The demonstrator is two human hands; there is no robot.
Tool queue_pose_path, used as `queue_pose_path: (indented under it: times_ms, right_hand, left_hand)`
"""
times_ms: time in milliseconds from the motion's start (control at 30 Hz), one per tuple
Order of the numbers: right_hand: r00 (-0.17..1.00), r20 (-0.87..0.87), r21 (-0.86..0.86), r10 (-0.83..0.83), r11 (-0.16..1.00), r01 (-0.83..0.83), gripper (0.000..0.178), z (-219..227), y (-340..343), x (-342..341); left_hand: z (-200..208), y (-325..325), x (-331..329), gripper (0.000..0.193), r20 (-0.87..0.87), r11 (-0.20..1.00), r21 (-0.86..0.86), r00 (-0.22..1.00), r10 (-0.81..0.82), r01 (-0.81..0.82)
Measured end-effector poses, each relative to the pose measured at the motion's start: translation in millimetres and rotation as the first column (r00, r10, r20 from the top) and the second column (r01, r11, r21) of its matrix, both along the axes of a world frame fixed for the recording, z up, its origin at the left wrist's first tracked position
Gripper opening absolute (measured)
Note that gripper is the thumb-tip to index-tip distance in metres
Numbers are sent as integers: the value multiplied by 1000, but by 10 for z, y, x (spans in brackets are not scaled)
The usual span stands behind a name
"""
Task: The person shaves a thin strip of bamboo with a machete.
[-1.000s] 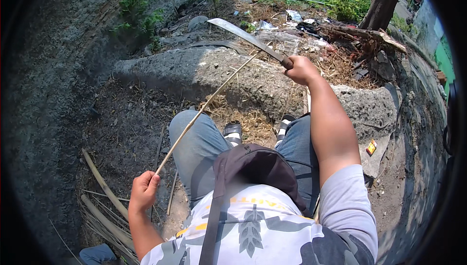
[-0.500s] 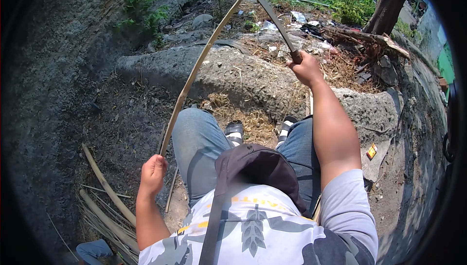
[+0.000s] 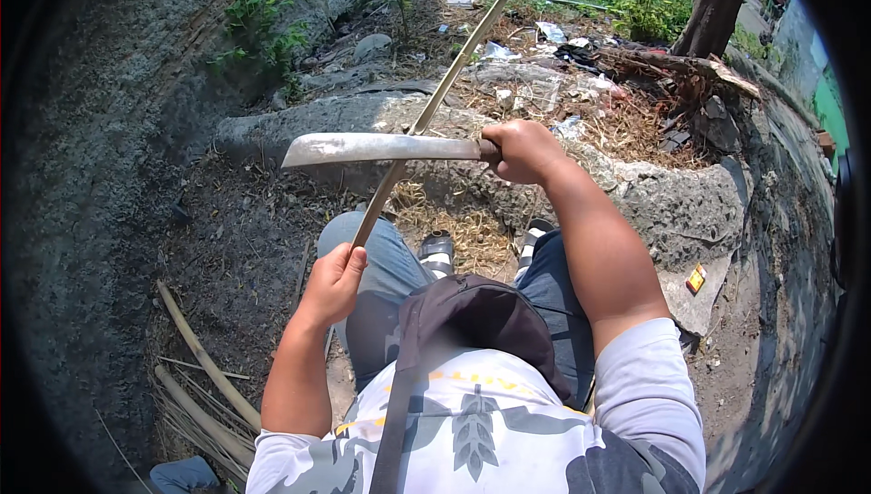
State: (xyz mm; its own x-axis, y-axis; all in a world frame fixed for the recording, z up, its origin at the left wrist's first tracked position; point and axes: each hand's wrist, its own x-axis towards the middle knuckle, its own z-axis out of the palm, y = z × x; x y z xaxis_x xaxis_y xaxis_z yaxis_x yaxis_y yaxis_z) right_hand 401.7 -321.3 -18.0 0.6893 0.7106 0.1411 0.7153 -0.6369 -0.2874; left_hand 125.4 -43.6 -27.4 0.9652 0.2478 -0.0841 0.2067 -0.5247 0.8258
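My left hand, above my left knee, is closed around the lower end of a long, narrow, pale-brown stalk. The stalk slants up and away to the right. My right hand grips the dark handle of a machete. Its broad grey blade lies nearly level, pointing left, and crosses over the middle of the stalk. Whether the edge touches the stalk I cannot tell. Fingers of both hands are wrapped tight.
Beyond my feet runs a rough concrete block, with dry straw before it. Cut stalks lie at the lower left beside a wall. A tree trunk and scattered litter are at the far right. A small yellow packet sits at right.
The machete has swung down and left from its raised position to lie across the stalk. My left hand has moved up and right, tilting the stalk further to the right.
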Motion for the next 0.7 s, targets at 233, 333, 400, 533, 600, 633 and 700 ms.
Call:
queue_pose_path:
  times_ms: [233,333,400,533,600,633,700]
  right_hand:
    - [994,-99,-12,-52,999,51,26,181,171,-171]
    - [998,-55,-4,25,1000,-26,25,68,221,-189]
    - [987,152,139,45,988,-67,9,-18,131,-68]
    - [952,-48,111,-303,946,306,17,-215,-299,372]
    - [900,-195,165,-389,892,421,27,-353,-423,453]
    - [893,-260,201,-367,884,422,28,-376,-422,502]
    - [894,-339,232,-293,895,381,30,-235,-364,483]
  left_hand:
    - [-60,-59,89,42,64,999,-43,998,24,-21]
    - [-50,-106,137,40,56,998,-47,997,53,-50]
    - [-43,-145,113,39,35,998,-23,998,54,-53]
    - [-44,-234,-100,36,-53,999,52,999,-14,17]
    - [-109,-202,-281,36,-36,988,116,995,-98,102]
    - [-91,-204,-301,36,-82,993,75,993,-87,93]
    - [26,-220,-267,37,-80,996,69,995,-57,62]
